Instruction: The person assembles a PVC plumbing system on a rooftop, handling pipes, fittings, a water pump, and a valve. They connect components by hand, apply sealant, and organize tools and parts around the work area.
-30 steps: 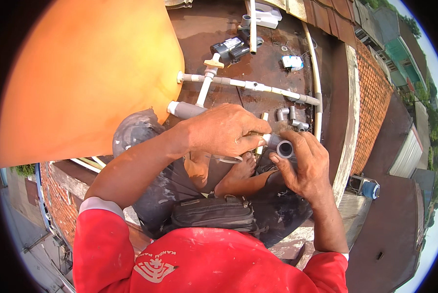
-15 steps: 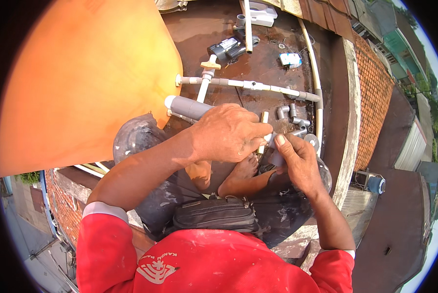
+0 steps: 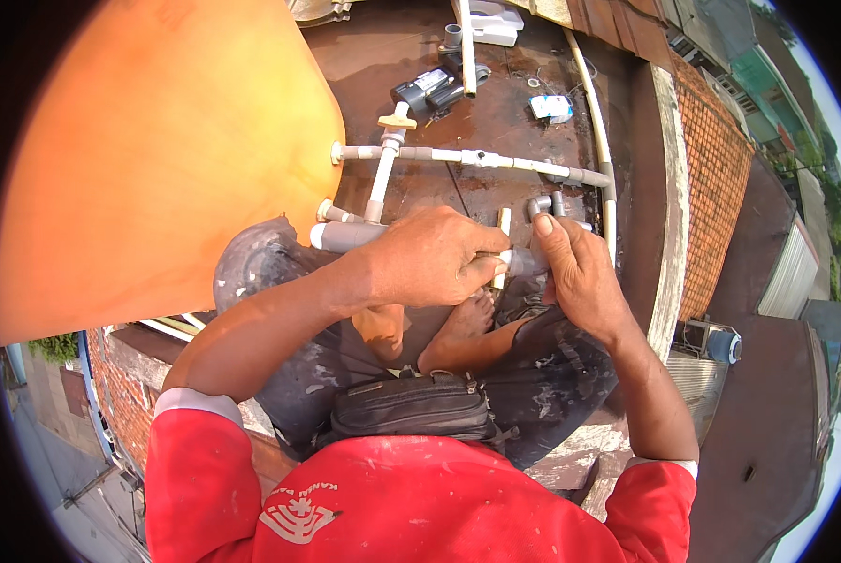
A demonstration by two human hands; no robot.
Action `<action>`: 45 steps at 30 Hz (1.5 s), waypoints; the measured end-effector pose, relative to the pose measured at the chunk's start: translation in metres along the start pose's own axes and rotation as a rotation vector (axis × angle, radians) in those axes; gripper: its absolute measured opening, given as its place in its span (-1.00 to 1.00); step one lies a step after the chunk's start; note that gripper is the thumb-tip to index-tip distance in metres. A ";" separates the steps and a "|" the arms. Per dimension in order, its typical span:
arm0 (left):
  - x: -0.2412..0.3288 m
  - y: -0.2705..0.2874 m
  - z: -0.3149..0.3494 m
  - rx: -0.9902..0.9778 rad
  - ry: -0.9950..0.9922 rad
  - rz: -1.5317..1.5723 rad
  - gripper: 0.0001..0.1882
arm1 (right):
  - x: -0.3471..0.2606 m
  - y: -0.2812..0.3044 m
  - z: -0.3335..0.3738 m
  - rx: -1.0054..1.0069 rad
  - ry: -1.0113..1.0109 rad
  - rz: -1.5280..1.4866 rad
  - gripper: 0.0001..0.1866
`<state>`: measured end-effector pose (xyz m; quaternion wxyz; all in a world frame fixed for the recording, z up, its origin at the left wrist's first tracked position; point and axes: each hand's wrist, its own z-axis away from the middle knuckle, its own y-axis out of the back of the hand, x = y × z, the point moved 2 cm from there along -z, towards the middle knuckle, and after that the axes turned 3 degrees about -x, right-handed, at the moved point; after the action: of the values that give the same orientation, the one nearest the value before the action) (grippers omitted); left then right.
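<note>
My left hand (image 3: 435,255) is closed round a grey pipe (image 3: 347,235) whose white-tipped end sticks out to the left, near the orange tank. Most of the pipe's middle is hidden by the hand and forearm. My right hand (image 3: 582,270) grips a grey pipe fitting (image 3: 530,261), blurred, close to my left fingertips. A pale piece shows between the two hands; I cannot tell whether fitting and pipe are joined. Just beyond the hands lies a short cream pipe piece (image 3: 504,225) on the brown surface, beside loose grey elbow fittings (image 3: 539,206).
The large orange tank (image 3: 167,169) fills the left. White pipework (image 3: 449,156) runs from it to a long pipe (image 3: 601,122) at right. A valve with a tan handle (image 3: 397,122), a black pump (image 3: 422,89) and a blue-white packet (image 3: 551,108) lie farther off. A ledge (image 3: 670,216) borders the right.
My right hand has turned and lifted slightly, bringing the grey fitting up level with my left fingers. The grey pipe in my left hand has tilted flatter, its left end lower.
</note>
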<state>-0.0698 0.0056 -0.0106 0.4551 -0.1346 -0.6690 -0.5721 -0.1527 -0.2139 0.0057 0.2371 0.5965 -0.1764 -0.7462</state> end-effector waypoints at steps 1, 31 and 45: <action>0.000 -0.002 0.001 0.069 -0.049 -0.145 -0.64 | 0.007 -0.001 -0.007 -0.080 -0.190 -0.207 -0.46; -0.005 0.031 -0.009 -0.274 0.125 0.446 -0.64 | -0.011 0.012 0.005 0.135 0.911 0.660 -0.36; -0.010 0.032 -0.010 -0.149 0.081 0.473 -0.72 | -0.025 0.015 -0.014 0.212 0.632 0.492 -0.37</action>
<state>-0.0370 0.0101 0.0018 0.5916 -0.2975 -0.5561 -0.5023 -0.1326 -0.2118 0.0304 0.3883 0.7574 -0.3082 -0.4251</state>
